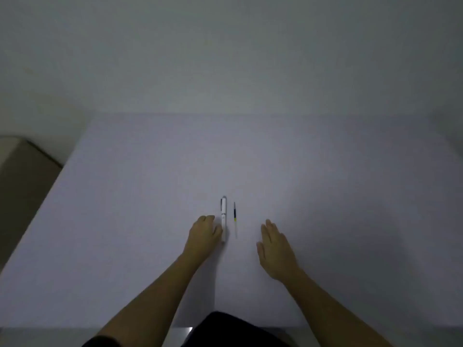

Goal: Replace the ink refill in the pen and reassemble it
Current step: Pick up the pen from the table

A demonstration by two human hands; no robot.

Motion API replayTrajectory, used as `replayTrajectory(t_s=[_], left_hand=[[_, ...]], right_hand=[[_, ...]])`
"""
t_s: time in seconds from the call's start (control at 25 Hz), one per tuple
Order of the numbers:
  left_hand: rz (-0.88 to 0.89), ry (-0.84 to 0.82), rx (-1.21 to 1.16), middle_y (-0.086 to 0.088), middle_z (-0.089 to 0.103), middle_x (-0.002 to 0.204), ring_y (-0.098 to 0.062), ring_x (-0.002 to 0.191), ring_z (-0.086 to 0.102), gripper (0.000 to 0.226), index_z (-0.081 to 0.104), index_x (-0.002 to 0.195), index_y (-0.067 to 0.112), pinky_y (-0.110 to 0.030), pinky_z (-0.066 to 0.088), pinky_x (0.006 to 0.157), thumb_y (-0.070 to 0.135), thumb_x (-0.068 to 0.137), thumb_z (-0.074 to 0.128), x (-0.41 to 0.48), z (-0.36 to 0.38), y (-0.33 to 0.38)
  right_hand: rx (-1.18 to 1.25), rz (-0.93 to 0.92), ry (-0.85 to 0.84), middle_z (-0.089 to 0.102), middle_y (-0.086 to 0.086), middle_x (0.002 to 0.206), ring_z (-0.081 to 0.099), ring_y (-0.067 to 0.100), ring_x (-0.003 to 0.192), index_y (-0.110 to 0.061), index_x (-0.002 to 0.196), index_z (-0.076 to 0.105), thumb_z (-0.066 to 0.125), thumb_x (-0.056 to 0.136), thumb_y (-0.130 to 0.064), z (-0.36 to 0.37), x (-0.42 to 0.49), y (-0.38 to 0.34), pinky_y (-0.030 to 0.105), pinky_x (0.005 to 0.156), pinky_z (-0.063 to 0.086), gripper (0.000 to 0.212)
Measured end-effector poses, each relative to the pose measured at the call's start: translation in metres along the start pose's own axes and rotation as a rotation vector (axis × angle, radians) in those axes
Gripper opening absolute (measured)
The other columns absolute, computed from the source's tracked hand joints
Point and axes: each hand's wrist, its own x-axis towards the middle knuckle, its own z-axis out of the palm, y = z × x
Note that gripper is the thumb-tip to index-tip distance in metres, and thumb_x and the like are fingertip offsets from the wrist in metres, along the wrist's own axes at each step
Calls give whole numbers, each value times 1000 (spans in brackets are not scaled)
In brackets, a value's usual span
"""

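Lay whole on the white tabletop (150, 196): the pen (223, 217), white, cap or clip end pointing away, lengthwise toward the far wall. Just beside it on the right, apart and parallel: the refill (235, 219), thin, dark at the far half, a yellow band mid-length, clear toward the near end.

Left hand (204, 234) curled at the near part of the pen, thumb side touching the barrel; grip half-closed, whether truly clamped on the pen could not be told. Right hand (274, 249) flat and open, fingers spread forward, holding nothing, near the refill but clear of it.

Judged to be the very opening step: pen not yet taken apart, refill untouched. Called for next: lifting the pen with the left hand, bringing the right across to the barrel, then twisting or pulling the halves apart to free the old refill. Worth minding: thin refill likely to roll if brushed by either hand
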Motion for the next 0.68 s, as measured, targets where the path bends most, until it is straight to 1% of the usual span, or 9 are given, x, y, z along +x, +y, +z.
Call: replayTrajectory(t_s=[0.08, 0.16, 0.24, 0.32, 0.4, 0.52, 0.6, 0.68], left_hand=[[-34, 14, -41, -20, 59, 106, -33, 95, 56, 30, 54, 109, -3, -37, 43, 79, 22, 92, 48, 10, 9, 4], [-68, 20, -41, -18, 58, 94, -35, 87, 56, 31, 55, 98, -2, -37, 43, 73, 28, 92, 51, 15, 14, 12], [-93, 35, -46, -19, 57, 94, -35, 85, 57, 32, 53, 96, -1, -39, 44, 73, 30, 90, 53, 21, 24, 16], [-116, 63, -49, -23, 58, 97, -37, 86, 57, 27, 52, 100, -3, -41, 46, 74, 23, 92, 50, 26, 29, 20], [-147, 87, -60, -26, 59, 99, -39, 87, 58, 24, 51, 101, -5, -41, 44, 72, 17, 95, 43, 32, 30, 23], [-158, 81, -51, -26, 61, 98, -39, 87, 58, 25, 51, 101, -6, -41, 44, 72, 17, 95, 42, 33, 27, 21], [-127, 75, -59, -23, 60, 92, -38, 83, 57, 21, 52, 96, -4, -42, 44, 71, 15, 93, 46, 28, 22, 16], [-58, 74, -68, -17, 56, 81, -33, 74, 54, 12, 50, 86, 3, -40, 42, 66, 15, 90, 50, 19, 15, 12]], right_hand=[[-14, 24, 21, 2, 13, 159, 4, 24, 147, -7, 148, 8, 22, 99, -31, 10, 5, 2, 37, 118, 7, 56], [-20, 42, 41, 0, 13, 159, 2, 24, 147, -7, 148, 7, 23, 99, -32, 17, 3, 0, 38, 118, 7, 57], [-4, 50, 47, -1, 13, 159, 0, 25, 147, -8, 148, 5, 23, 99, -32, 26, 4, 1, 39, 118, 4, 57], [3, 47, 66, 0, 13, 159, 0, 26, 147, -8, 148, 5, 24, 99, -31, 29, 3, 3, 40, 118, 4, 58], [7, 42, 68, 2, 12, 159, 1, 26, 147, -7, 148, 7, 26, 99, -31, 29, 4, 4, 40, 118, 4, 57], [35, 30, 89, 5, 12, 159, 4, 25, 147, -7, 148, 10, 29, 98, -30, 29, 2, 4, 39, 118, 5, 57], [81, 19, 118, 11, 11, 158, 9, 24, 147, -8, 147, 16, 32, 98, -30, 26, 2, 4, 37, 118, 7, 56], [235, 59, 190, 28, 13, 154, 24, 26, 143, -7, 143, 31, 39, 97, -26, 14, 7, 0, 36, 116, 16, 50]])
